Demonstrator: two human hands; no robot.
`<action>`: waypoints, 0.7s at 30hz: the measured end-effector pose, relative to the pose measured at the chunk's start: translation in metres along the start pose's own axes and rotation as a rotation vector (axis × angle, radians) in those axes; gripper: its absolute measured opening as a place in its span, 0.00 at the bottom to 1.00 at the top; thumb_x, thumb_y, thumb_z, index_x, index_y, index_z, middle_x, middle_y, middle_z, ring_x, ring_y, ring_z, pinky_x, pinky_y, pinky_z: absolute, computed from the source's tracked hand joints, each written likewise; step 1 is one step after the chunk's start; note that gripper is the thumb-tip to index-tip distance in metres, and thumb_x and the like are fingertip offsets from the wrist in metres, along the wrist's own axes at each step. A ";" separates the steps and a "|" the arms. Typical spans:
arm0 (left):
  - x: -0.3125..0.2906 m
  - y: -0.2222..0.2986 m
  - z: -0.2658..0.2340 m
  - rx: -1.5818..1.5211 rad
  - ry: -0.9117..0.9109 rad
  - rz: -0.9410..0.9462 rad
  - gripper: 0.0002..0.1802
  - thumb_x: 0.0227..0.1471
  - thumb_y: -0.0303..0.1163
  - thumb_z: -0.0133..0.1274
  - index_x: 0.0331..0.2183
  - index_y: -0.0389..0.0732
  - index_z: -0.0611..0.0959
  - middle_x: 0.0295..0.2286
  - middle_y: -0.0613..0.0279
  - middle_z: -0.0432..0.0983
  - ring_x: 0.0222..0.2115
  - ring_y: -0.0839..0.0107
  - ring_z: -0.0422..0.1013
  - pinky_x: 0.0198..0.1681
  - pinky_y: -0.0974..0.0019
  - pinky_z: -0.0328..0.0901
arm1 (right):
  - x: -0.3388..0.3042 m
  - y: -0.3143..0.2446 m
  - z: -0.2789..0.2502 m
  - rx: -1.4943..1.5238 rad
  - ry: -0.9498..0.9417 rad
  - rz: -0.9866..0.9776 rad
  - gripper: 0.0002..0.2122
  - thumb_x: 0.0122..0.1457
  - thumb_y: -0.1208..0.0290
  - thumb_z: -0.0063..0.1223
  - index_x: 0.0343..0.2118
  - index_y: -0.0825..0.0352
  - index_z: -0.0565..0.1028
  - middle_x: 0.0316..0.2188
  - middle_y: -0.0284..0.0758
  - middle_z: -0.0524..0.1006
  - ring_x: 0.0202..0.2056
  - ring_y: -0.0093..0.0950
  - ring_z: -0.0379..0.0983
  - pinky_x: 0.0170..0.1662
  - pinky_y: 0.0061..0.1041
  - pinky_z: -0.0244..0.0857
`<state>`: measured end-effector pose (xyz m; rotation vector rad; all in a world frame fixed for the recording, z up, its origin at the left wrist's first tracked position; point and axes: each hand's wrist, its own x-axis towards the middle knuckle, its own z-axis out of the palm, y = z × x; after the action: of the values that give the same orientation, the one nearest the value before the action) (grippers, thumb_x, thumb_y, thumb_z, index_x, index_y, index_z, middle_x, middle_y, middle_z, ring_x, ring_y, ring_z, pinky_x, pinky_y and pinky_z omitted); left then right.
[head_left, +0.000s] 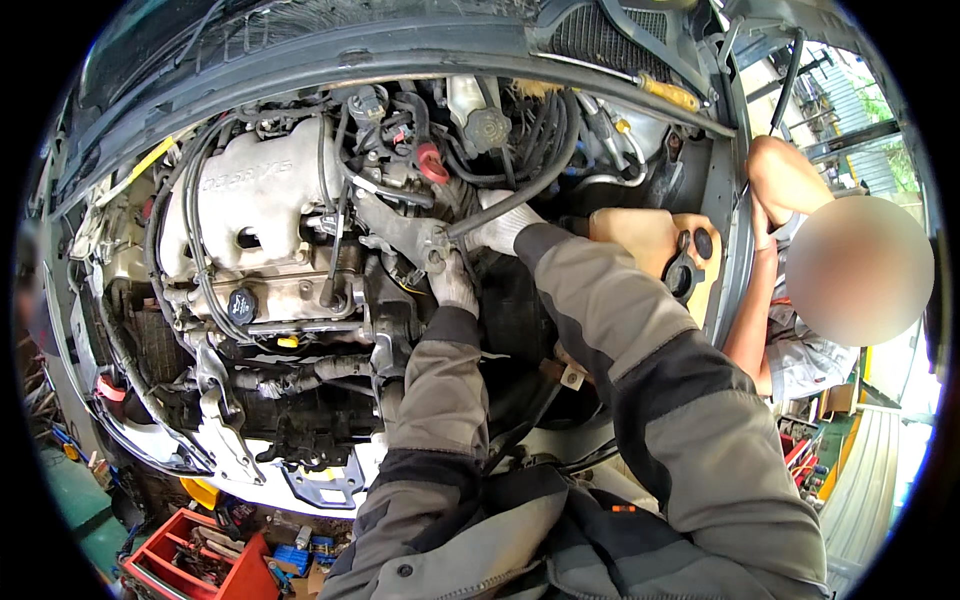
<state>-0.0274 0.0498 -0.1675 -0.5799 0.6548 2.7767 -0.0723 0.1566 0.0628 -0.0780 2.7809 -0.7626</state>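
My left hand (455, 284), in a white glove, reaches into the engine bay just below a grey cast metal part (418, 236) at the engine's right end. My right hand (499, 224), also gloved, is beside that part, under a curved black hose (541, 188) that passes in front of it. The fingers of both hands are mostly hidden among the hoses and metal, so whether they grip anything does not show. A red cap-like piece (432, 163) sits on a hose just above my hands.
Left of my hands lies the engine with its silver intake manifold (255, 190) and black oil cap (241, 306). A tan plastic reservoir (632, 236) stands on the right. A yellow-handled screwdriver (670, 94) rests along the cowl. Another person (790, 290) leans at the right fender. A red toolbox (185, 560) is low left.
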 end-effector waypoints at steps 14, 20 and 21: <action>-0.015 0.006 0.018 0.232 -0.003 0.016 0.17 0.61 0.30 0.49 0.51 0.38 0.75 0.45 0.61 0.74 0.43 0.67 0.72 0.46 0.64 0.67 | -0.005 -0.007 -0.010 -0.013 -0.037 0.139 0.29 0.38 0.57 0.72 0.36 0.78 0.75 0.35 0.54 0.78 0.43 0.47 0.76 0.47 0.36 0.69; 0.016 0.000 -0.018 0.533 0.008 0.191 0.17 0.62 0.35 0.52 0.49 0.37 0.75 0.43 0.63 0.73 0.41 0.70 0.70 0.42 0.65 0.67 | -0.001 -0.022 0.000 -0.119 0.034 -0.017 0.22 0.46 0.63 0.65 0.35 0.77 0.71 0.31 0.55 0.77 0.38 0.52 0.76 0.41 0.38 0.70; -0.013 0.003 0.025 0.249 0.059 0.079 0.17 0.62 0.36 0.52 0.48 0.36 0.75 0.43 0.63 0.73 0.41 0.70 0.71 0.41 0.65 0.67 | -0.007 -0.007 -0.005 -0.106 0.064 0.013 0.23 0.45 0.63 0.65 0.36 0.78 0.71 0.31 0.55 0.77 0.38 0.51 0.76 0.41 0.38 0.70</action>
<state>-0.0251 0.0572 -0.1407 -0.5965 1.0385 2.6983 -0.0671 0.1538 0.0719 -0.0564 2.8781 -0.6249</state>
